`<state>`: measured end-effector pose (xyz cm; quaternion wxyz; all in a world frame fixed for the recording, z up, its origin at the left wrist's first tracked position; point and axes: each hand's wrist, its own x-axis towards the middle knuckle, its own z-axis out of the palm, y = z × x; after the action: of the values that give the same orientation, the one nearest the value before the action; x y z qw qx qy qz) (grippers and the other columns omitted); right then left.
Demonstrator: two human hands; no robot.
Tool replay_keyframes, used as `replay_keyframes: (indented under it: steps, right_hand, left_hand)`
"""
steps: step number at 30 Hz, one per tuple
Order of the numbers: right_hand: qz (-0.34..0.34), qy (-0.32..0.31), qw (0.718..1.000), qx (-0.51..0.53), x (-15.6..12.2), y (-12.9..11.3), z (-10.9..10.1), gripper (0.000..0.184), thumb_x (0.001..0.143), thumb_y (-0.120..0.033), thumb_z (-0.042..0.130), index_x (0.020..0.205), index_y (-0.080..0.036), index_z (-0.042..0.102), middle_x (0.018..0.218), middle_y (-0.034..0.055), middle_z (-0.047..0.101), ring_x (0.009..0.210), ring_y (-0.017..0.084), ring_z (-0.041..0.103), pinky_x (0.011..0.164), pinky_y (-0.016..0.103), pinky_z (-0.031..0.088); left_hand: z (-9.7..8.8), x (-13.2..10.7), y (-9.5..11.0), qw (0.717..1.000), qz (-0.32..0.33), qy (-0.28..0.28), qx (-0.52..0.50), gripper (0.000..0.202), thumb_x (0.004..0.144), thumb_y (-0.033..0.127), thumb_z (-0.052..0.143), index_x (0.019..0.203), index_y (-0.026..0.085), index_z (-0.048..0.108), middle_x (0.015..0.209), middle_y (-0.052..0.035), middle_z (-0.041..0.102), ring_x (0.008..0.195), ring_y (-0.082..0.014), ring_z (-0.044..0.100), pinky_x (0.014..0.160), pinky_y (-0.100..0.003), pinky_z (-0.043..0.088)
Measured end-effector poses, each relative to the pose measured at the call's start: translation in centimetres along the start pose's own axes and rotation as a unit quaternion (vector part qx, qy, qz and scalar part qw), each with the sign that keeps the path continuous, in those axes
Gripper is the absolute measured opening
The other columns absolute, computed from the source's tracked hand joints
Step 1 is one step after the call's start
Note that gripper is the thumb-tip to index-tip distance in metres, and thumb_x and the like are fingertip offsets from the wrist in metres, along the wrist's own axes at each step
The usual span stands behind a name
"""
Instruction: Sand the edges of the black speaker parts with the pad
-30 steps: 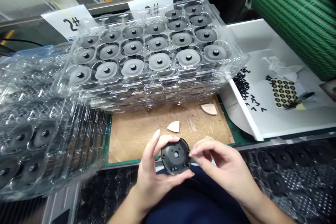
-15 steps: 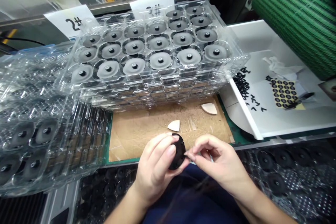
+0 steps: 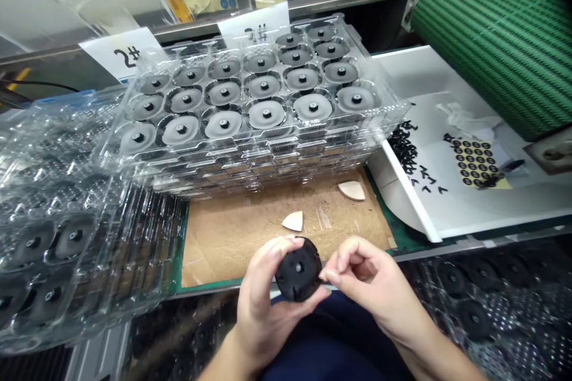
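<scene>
Stacked clear trays [image 3: 250, 149] (grey discs), green conveyor belt [image 3: 496, 30]

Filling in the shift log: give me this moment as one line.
left hand: holds round black plastic disc | right hand: pinched at its right edge | behind: stacked clear trays of grey discs

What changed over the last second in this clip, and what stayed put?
The left hand tipped the black round part edge-on, then turned its face back toward the camera. The right hand kept pinching its right rim. Nothing was picked up or let go. The stacked clear trays and two white wedges stayed put.
</scene>
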<state>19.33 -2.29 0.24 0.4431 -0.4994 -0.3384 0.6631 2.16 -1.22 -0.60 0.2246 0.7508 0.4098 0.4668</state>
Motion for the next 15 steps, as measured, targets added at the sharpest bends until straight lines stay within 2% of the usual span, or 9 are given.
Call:
replay_keyframes:
  steps: [3,5,6,8,10,12,14,15]
  right_hand:
    - [0.009,-0.007,0.999,0.038,-0.4,0.9,-0.3,0.024,0.077,-0.038,0.071,0.075,-0.019,0.057,0.058,-0.0026,0.061,0.054,0.011,0.057,0.059,0.023,0.045]
    - [0.007,0.008,1.000,0.011,-0.9,1.8,-0.6,0.023,0.084,-0.041,0.062,0.081,-0.018,0.061,0.048,-0.0052,0.054,0.045,0.010,0.051,0.056,0.023,0.044]
    - [-0.006,0.021,1.000,-0.018,-1.2,2.2,-0.9,0.023,0.087,-0.041,0.058,0.082,-0.018,0.062,0.048,-0.0053,0.052,0.044,0.010,0.050,0.055,0.024,0.043]
    - [-0.080,0.049,0.992,-0.086,-1.6,2.6,-1.5,0.017,0.090,-0.033,0.054,0.084,-0.020,0.063,0.055,-0.0032,0.054,0.050,0.012,0.053,0.055,0.024,0.043]
    - [-0.194,0.070,0.967,-0.153,-1.8,2.5,-2.0,0.011,0.090,-0.021,0.052,0.089,-0.023,0.062,0.069,-0.0002,0.059,0.063,0.014,0.057,0.060,0.025,0.045]
    - [-0.288,0.060,0.930,-0.219,-1.6,1.8,-2.3,0.020,0.088,-0.013,0.051,0.101,-0.025,0.060,0.085,0.0032,0.061,0.076,0.016,0.058,0.068,0.027,0.046]
    - [-0.349,0.042,0.889,-0.293,-1.2,0.8,-2.5,0.026,0.087,-0.018,0.055,0.112,-0.024,0.060,0.089,0.0058,0.062,0.081,0.018,0.057,0.072,0.030,0.046]
    - [-0.364,0.033,0.870,-0.332,-0.8,0.4,-2.6,0.025,0.087,-0.024,0.056,0.111,-0.023,0.063,0.084,0.0055,0.062,0.078,0.018,0.056,0.072,0.032,0.044]
  left_hand:
    - [0.3,-0.6,0.2,0.995,-0.071,-0.004,-0.075,0.099,0.067,0.019,0.078,0.144,0.033,0.018,0.118,-0.0102,0.062,0.104,-0.0219,0.064,0.089,-0.038,0.054]
    - [0.4,-0.8,0.4,0.987,-0.118,-0.011,-0.111,0.095,0.069,0.021,0.076,0.144,0.033,0.019,0.120,-0.0105,0.062,0.105,-0.0217,0.064,0.090,-0.037,0.054]
    - [0.4,-0.8,0.6,0.983,-0.137,-0.010,-0.126,0.094,0.069,0.023,0.076,0.143,0.034,0.020,0.121,-0.0102,0.062,0.105,-0.0217,0.064,0.090,-0.036,0.053]
    - [0.5,-0.5,1.1,0.971,-0.186,-0.002,-0.152,0.089,0.070,0.026,0.076,0.142,0.035,0.024,0.123,-0.0090,0.062,0.106,-0.0219,0.064,0.091,-0.036,0.053]
    - [0.7,-0.1,1.6,0.953,-0.241,0.005,-0.183,0.084,0.070,0.031,0.075,0.140,0.037,0.030,0.123,-0.0068,0.063,0.108,-0.0224,0.063,0.092,-0.037,0.052]
    - [0.9,0.4,2.1,0.931,-0.298,0.000,-0.211,0.080,0.069,0.037,0.075,0.137,0.038,0.034,0.123,-0.0046,0.064,0.110,-0.0237,0.062,0.093,-0.038,0.052]
    - [1.3,0.7,2.4,0.914,-0.337,-0.019,-0.226,0.078,0.067,0.044,0.074,0.136,0.038,0.036,0.121,-0.0032,0.065,0.112,-0.0252,0.061,0.092,-0.037,0.052]
    - [1.7,0.8,2.4,0.907,-0.351,-0.038,-0.228,0.076,0.068,0.046,0.073,0.135,0.037,0.038,0.120,-0.0030,0.066,0.113,-0.0261,0.060,0.092,-0.038,0.053]
